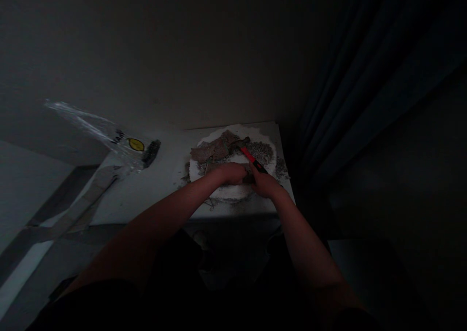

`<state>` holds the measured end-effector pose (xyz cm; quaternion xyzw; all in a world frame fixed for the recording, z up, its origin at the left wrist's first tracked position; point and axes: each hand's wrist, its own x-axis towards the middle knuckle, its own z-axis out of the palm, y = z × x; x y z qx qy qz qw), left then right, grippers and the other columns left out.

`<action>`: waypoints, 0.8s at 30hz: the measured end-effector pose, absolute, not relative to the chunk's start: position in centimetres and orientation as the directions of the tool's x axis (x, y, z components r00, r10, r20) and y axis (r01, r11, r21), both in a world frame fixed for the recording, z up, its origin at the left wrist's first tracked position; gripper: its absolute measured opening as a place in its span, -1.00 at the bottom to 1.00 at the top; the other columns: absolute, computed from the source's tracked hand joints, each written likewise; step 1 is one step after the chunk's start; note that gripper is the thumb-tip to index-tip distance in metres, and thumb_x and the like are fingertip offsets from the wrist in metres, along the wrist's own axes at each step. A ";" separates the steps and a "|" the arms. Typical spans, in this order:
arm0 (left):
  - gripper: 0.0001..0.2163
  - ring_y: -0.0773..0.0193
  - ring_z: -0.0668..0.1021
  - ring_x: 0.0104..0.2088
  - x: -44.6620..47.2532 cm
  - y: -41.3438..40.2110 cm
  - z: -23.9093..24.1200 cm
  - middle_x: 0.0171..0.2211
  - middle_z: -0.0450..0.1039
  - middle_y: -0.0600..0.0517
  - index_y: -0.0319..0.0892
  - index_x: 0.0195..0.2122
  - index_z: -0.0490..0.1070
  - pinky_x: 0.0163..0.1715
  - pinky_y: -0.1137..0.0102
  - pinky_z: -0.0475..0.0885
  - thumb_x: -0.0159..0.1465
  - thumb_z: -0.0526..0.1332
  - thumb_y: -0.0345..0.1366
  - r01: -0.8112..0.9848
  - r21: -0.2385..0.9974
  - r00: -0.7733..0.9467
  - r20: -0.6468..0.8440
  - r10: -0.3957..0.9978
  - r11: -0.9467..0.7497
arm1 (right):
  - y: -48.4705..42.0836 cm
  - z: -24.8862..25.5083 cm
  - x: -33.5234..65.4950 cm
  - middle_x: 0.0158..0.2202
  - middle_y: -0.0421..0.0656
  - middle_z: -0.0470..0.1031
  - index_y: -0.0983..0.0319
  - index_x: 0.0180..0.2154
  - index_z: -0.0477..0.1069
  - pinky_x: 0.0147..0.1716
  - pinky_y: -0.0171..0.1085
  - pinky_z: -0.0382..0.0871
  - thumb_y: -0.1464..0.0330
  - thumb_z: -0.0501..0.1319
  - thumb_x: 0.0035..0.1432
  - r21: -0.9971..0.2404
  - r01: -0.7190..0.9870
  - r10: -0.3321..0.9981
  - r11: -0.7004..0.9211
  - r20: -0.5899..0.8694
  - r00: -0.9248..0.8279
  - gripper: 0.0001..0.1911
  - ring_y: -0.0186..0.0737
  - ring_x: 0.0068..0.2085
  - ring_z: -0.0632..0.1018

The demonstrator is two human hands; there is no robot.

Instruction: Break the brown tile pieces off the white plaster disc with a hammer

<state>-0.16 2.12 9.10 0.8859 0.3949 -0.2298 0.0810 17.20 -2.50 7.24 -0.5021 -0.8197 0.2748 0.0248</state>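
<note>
My right hand (pixel 265 184) is closed round the red and black handle of a small hammer (pixel 248 155), whose dark head rests among brown broken pieces (pixel 215 149) on a white round slab (pixel 237 191). My left hand (pixel 231 172) lies curled on the slab beside a brown piece; what it holds, if anything, is hidden in the dim light. Grey crumbs and grit (pixel 263 151) cover the slab's right part.
The slab sits on a white board (pixel 160 185) on the floor by a wall. A clear plastic bag (pixel 109 136) with a yellow label lies at the left, a dark brush-like thing (pixel 151 152) beside it. A dark curtain (pixel 365 102) hangs at the right.
</note>
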 end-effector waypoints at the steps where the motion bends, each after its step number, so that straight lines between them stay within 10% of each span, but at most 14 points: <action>1: -0.76 0.13 0.60 -0.26 -0.1 2.1 9.1 -0.20 0.60 -0.17 -0.20 -0.21 0.58 -0.26 0.36 0.41 0.24 0.16 -0.26 0.739 -0.050 0.576 -0.470 0.668 -0.672 | -2.5 7.3 17.2 0.06 0.13 0.51 0.20 0.42 -0.40 -0.13 -0.17 0.35 0.38 0.13 0.20 -0.476 0.809 0.836 0.345 -0.237 -0.496 -0.07 0.01 -0.03 0.58; 24: -0.74 0.13 0.59 -0.23 -0.2 2.0 9.7 -0.12 0.58 -0.17 -0.19 -0.14 0.56 -0.27 0.37 0.40 0.21 0.17 -0.25 0.714 -0.047 0.607 -0.455 0.652 -0.698 | -2.5 7.4 17.2 0.08 0.13 0.50 0.18 0.42 -0.43 -0.15 -0.18 0.35 0.39 0.12 0.21 -0.464 0.818 0.831 0.339 -0.260 -0.491 -0.07 0.01 -0.04 0.58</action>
